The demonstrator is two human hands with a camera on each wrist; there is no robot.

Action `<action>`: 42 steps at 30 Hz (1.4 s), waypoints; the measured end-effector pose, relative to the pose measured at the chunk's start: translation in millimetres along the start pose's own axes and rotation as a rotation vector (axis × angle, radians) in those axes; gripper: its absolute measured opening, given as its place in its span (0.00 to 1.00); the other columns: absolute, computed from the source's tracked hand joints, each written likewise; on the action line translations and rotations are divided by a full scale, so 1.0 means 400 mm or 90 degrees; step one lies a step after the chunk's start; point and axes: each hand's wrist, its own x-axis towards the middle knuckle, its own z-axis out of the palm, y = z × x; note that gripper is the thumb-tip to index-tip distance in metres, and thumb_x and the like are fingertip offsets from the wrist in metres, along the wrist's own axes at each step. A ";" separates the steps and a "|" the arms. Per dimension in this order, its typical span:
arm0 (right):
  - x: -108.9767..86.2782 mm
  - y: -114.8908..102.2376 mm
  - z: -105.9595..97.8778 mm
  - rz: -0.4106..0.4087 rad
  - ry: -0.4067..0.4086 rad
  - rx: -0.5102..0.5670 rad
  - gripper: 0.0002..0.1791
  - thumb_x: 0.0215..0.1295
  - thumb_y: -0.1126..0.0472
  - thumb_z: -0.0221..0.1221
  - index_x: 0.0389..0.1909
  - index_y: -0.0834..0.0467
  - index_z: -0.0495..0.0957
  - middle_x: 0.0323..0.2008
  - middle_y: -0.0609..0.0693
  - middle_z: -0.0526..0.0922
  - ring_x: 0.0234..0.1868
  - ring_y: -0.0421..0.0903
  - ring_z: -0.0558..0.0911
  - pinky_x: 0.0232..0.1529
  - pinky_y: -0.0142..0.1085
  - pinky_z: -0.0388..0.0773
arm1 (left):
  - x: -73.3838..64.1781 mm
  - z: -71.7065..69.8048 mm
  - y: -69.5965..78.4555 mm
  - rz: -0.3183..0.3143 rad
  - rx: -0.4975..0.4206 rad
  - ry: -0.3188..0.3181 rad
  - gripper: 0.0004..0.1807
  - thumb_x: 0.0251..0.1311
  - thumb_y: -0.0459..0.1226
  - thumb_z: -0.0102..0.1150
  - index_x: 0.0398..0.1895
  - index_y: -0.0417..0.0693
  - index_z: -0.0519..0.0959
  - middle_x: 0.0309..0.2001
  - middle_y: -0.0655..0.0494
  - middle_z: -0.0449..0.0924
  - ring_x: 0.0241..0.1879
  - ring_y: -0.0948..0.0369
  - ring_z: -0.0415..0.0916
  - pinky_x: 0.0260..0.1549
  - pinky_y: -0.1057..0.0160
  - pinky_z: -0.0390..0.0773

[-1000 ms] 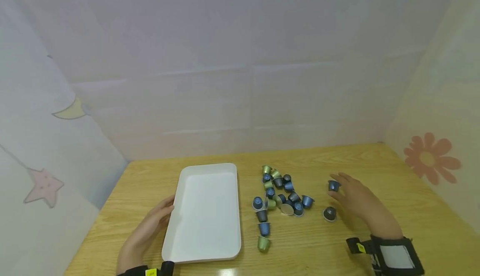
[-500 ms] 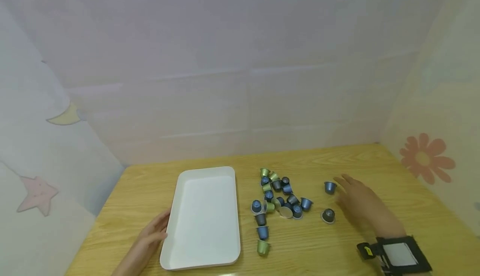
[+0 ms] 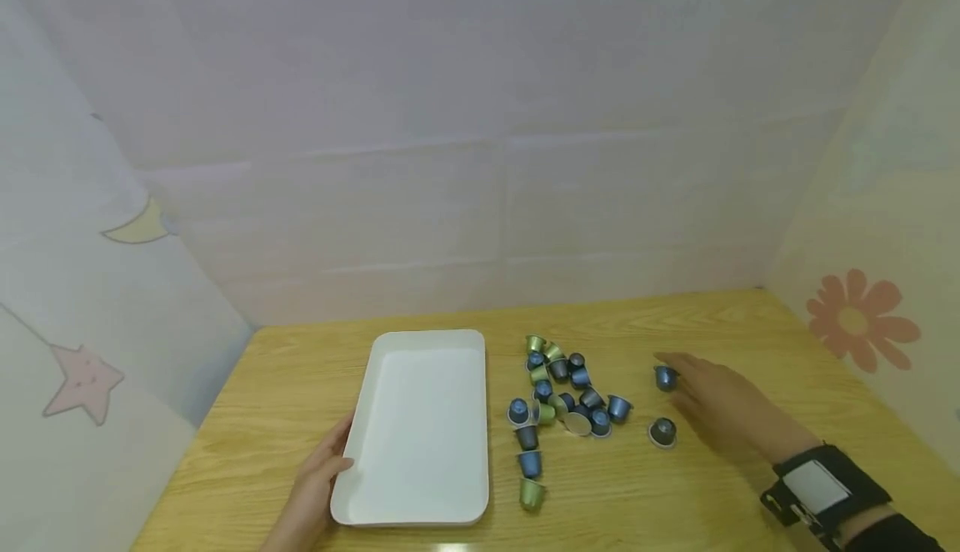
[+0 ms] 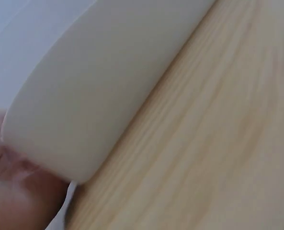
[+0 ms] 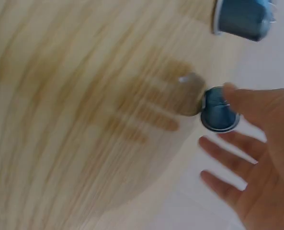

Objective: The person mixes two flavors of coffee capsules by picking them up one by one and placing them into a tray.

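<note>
A shallow white tray (image 3: 416,435) lies on the left of the wooden table. My left hand (image 3: 318,469) grips its left rim, thumb over the edge and fingers along the outer side; in the left wrist view the hand (image 4: 22,191) sits at the tray's corner. At the right, my right hand (image 3: 720,398) pinches a blue coffee capsule (image 3: 666,378). The right wrist view has the thumb (image 5: 249,103) against this capsule (image 5: 219,112), with other fingers spread behind. A dark coffee capsule (image 3: 662,432) stands nearer me, rim down.
Several blue, green and dark coffee capsules lie between tray and right hand, some in a row (image 3: 530,464), others in a loose cluster (image 3: 592,399). A pale wall (image 3: 495,202) rises behind the table (image 3: 600,502), with side walls left and right.
My right hand, just right of the blue capsule half a second ago, has come back around it. The tray has shifted slightly right and away from me, with the left thumb now over its rim.
</note>
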 end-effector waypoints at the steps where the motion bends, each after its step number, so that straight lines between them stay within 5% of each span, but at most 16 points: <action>1: 0.005 0.003 0.002 -0.013 0.005 -0.001 0.30 0.59 0.61 0.60 0.62 0.61 0.65 0.56 0.61 0.73 0.50 0.59 0.76 0.49 0.54 0.71 | 0.005 0.008 -0.001 0.000 -0.006 0.013 0.35 0.60 0.26 0.35 0.72 0.38 0.42 0.73 0.44 0.36 0.65 0.69 0.50 0.50 0.78 0.63; 6: 0.028 0.023 0.013 -0.051 0.009 -0.031 0.23 0.57 0.61 0.62 0.55 0.59 0.73 0.49 0.53 0.78 0.46 0.52 0.79 0.45 0.48 0.75 | 0.018 0.028 -0.010 0.017 -0.015 0.038 0.33 0.61 0.25 0.32 0.72 0.38 0.45 0.73 0.46 0.39 0.55 0.82 0.59 0.51 0.77 0.64; 13: 0.062 0.047 0.021 -0.037 -0.007 -0.034 0.19 0.59 0.61 0.60 0.52 0.59 0.74 0.44 0.52 0.79 0.44 0.51 0.79 0.42 0.46 0.76 | 0.014 0.025 -0.012 0.061 0.010 0.049 0.31 0.61 0.25 0.33 0.70 0.34 0.47 0.72 0.41 0.41 0.55 0.83 0.59 0.50 0.78 0.64; 18: 0.093 0.046 0.012 -0.043 -0.025 -0.042 0.20 0.58 0.61 0.60 0.52 0.59 0.74 0.44 0.53 0.79 0.42 0.50 0.80 0.39 0.45 0.76 | 0.007 0.052 -0.002 0.057 0.025 0.110 0.30 0.61 0.25 0.31 0.70 0.35 0.51 0.70 0.43 0.48 0.55 0.79 0.61 0.49 0.77 0.66; 23: 0.129 0.038 -0.006 -0.077 -0.009 -0.067 0.20 0.55 0.62 0.64 0.50 0.60 0.76 0.40 0.52 0.79 0.32 0.42 0.78 0.31 0.38 0.75 | 0.023 0.083 0.004 0.032 0.044 0.182 0.30 0.60 0.25 0.31 0.69 0.38 0.55 0.69 0.45 0.54 0.62 0.62 0.59 0.47 0.77 0.66; 28: 0.171 0.022 -0.025 -0.112 0.012 -0.088 0.19 0.54 0.64 0.65 0.48 0.61 0.76 0.37 0.52 0.78 0.30 0.42 0.77 0.30 0.37 0.75 | 0.051 0.094 0.009 0.033 0.080 0.202 0.30 0.60 0.24 0.33 0.68 0.37 0.56 0.69 0.43 0.54 0.66 0.52 0.53 0.54 0.71 0.63; 33: 0.210 0.014 -0.049 -0.053 -0.025 -0.060 0.20 0.57 0.64 0.62 0.51 0.63 0.74 0.44 0.59 0.78 0.40 0.54 0.80 0.38 0.46 0.76 | 0.081 0.101 0.013 0.042 0.077 0.183 0.30 0.59 0.24 0.32 0.69 0.36 0.55 0.69 0.41 0.53 0.67 0.50 0.51 0.62 0.56 0.56; 38: 0.247 0.010 -0.066 -0.013 -0.052 -0.045 0.22 0.58 0.65 0.61 0.54 0.64 0.72 0.48 0.62 0.77 0.45 0.58 0.78 0.43 0.49 0.75 | 0.092 0.109 0.008 0.051 0.040 0.168 0.31 0.59 0.23 0.30 0.69 0.35 0.54 0.69 0.42 0.53 0.65 0.51 0.54 0.49 0.75 0.64; 42: 0.291 -0.020 -0.085 -0.012 -0.063 -0.045 0.22 0.58 0.65 0.61 0.55 0.64 0.72 0.48 0.61 0.78 0.46 0.58 0.78 0.44 0.49 0.74 | 0.100 0.113 0.008 0.063 0.024 0.182 0.30 0.59 0.23 0.31 0.68 0.35 0.56 0.68 0.43 0.55 0.66 0.52 0.54 0.47 0.78 0.64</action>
